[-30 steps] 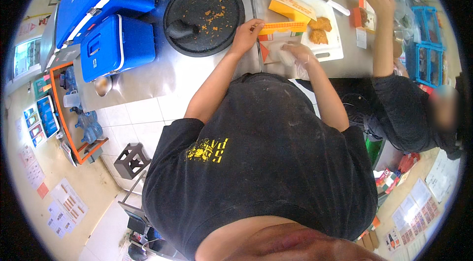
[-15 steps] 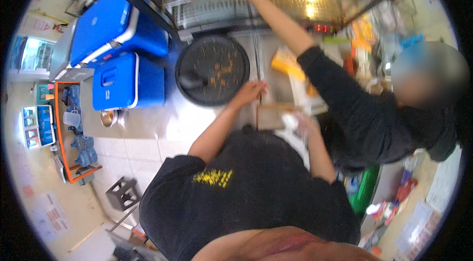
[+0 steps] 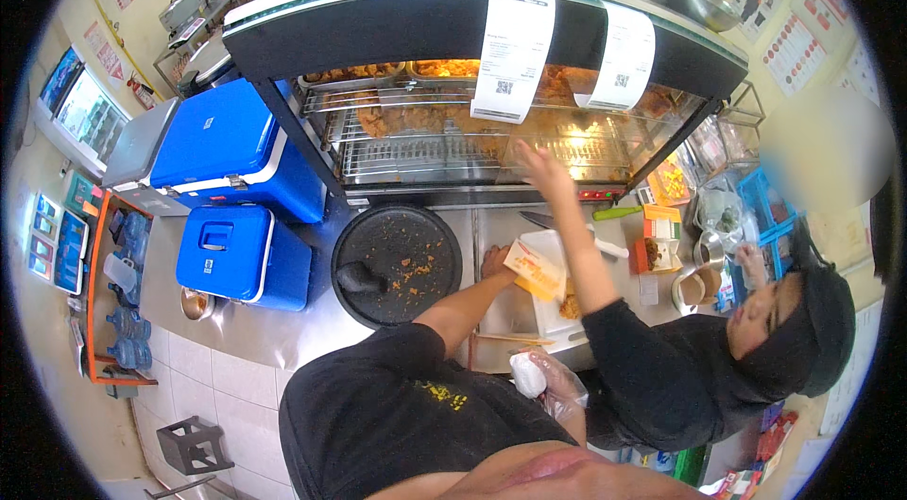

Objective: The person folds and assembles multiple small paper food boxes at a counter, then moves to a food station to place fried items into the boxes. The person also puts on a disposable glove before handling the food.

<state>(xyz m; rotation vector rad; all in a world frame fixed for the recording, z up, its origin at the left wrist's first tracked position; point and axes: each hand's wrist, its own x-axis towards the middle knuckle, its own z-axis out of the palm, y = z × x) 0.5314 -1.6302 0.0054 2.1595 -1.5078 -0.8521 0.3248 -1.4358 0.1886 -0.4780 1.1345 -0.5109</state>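
My left hand (image 3: 496,261) is down at the counter, right of the round black pan (image 3: 397,226) and against the left edge of a yellow and white paper sleeve (image 3: 537,270). Its fingertips are too hidden to show whether they grip anything. Close to my body, my right hand (image 3: 564,389) wears a clear plastic glove and is closed on a white wad (image 3: 527,374), cloth or paper. Crumbs and a dark rounded lump (image 3: 361,279) lie in the pan. Beneath the sleeve, a white tray (image 3: 552,318) has a piece of fried food (image 3: 570,307) on it.
A glass food warmer (image 3: 472,146) with fried pieces stands at the back. A co-worker's arm (image 3: 588,259) crosses from the right toward it. A knife (image 3: 612,249) lies behind the tray. Blue coolers (image 3: 225,253) stand left, small boxes (image 3: 658,237) right.
The view has tilted up, showing more of the warmer. My left hand has moved forward to the paper sleeve. The co-worker's hand has shifted right along the warmer. My right hand keeps the white wad.
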